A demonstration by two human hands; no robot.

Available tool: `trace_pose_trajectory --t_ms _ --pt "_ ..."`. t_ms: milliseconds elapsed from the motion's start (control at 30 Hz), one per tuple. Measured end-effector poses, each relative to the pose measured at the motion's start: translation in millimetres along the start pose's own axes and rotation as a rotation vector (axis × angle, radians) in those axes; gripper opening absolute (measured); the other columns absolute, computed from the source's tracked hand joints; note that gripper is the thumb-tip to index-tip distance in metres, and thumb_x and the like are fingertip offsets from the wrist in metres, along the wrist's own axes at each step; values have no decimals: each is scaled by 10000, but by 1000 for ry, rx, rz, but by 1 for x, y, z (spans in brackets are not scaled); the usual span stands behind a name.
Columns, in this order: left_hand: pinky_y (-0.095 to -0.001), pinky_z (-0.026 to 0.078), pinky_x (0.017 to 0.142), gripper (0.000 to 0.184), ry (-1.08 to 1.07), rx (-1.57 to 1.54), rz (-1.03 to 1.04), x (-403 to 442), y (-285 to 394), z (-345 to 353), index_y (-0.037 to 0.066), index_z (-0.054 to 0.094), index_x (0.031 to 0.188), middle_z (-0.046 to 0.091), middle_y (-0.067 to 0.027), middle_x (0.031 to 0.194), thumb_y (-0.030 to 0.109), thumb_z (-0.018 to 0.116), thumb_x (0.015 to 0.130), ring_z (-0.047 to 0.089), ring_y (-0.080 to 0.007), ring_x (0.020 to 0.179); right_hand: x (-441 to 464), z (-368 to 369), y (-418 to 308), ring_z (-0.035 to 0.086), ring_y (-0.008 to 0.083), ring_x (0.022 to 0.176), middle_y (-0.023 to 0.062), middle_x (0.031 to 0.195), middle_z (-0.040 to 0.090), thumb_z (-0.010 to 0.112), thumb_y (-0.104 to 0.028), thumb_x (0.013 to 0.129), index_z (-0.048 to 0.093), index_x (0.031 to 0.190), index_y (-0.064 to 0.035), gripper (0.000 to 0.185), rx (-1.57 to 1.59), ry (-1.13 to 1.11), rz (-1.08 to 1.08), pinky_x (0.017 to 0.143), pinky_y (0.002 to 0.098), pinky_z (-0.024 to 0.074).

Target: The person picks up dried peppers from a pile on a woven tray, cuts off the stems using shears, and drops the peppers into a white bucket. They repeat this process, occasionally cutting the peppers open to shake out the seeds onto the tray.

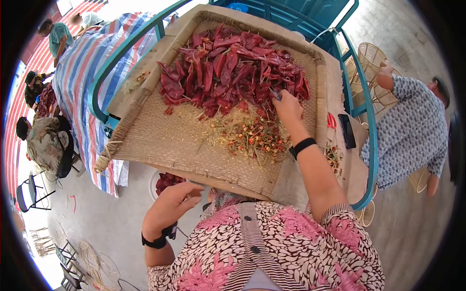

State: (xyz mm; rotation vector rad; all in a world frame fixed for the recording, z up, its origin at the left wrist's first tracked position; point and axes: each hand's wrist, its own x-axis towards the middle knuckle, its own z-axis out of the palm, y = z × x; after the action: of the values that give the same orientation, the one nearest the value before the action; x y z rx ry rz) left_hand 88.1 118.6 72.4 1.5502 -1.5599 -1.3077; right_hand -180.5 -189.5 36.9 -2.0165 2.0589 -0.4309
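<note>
A woven tray (160,140) holds a heap of dried red peppers (233,63). Over the heap's lower right edge is my right hand (290,109), closed round a small dark tool (275,94) that looks like scissors; its tip is among the peppers. Cut stems and orange-red bits (257,138) lie just below that hand, with yellow seeds (208,131) scattered to their left. My left hand (174,201) hangs in front of the tray's near edge, fingers loosely bent and apart, holding nothing visible. Beneath it, a container (153,185) with red peppers is partly hidden.
Red-handled scissors (331,121) and a black phone (347,131) lie right of the tray. A teal metal rail (371,145) surrounds it. A person in patterned clothes (412,126) is at the right; other people sit beyond a striped tarp (82,82) at the left.
</note>
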Motion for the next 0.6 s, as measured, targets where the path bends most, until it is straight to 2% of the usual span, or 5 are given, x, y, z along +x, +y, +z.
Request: trace_pose_trajectory --t_ms 133,233,333,467,600 --pt "-274 485 796 296 111 -219 105 31 26 18 -11 587 1178 674 -92 1022 124 584 914 623 -140 912 -25 -26 -7 648 288 814 134 858 674 663 -305 827 640 1008 -50 313 162 -34 -62 726 398 475" --pt "-250 473 823 320 245 -400 175 70 36 37 -4 562 1222 649 -87 1107 150 562 942 605 -140 975 -80 -55 -28 576 157 715 67 774 632 685 -270 812 639 933 -15 286 668 -291 -161 671 314 447" --pt "-232 463 828 352 366 -566 280 104 42 60 5 527 1269 632 -68 1128 169 547 959 592 -129 992 -125 -56 -39 500 88 696 28 751 595 702 -254 806 621 929 3 297 728 -368 -247 648 266 422" --pt "-235 460 824 396 183 -714 177 113 39 58 11 473 1322 631 -51 1063 172 544 968 589 -104 945 -156 -45 -40 540 118 737 48 807 604 674 -270 836 597 1031 0 342 779 -426 -263 667 287 438" --pt "-227 456 778 347 287 -841 193 107 32 64 11 490 1278 631 -40 1024 145 553 964 582 -80 873 -170 -61 -37 572 171 778 75 849 597 640 -257 877 560 1162 -27 375 816 -322 -393 685 317 449"
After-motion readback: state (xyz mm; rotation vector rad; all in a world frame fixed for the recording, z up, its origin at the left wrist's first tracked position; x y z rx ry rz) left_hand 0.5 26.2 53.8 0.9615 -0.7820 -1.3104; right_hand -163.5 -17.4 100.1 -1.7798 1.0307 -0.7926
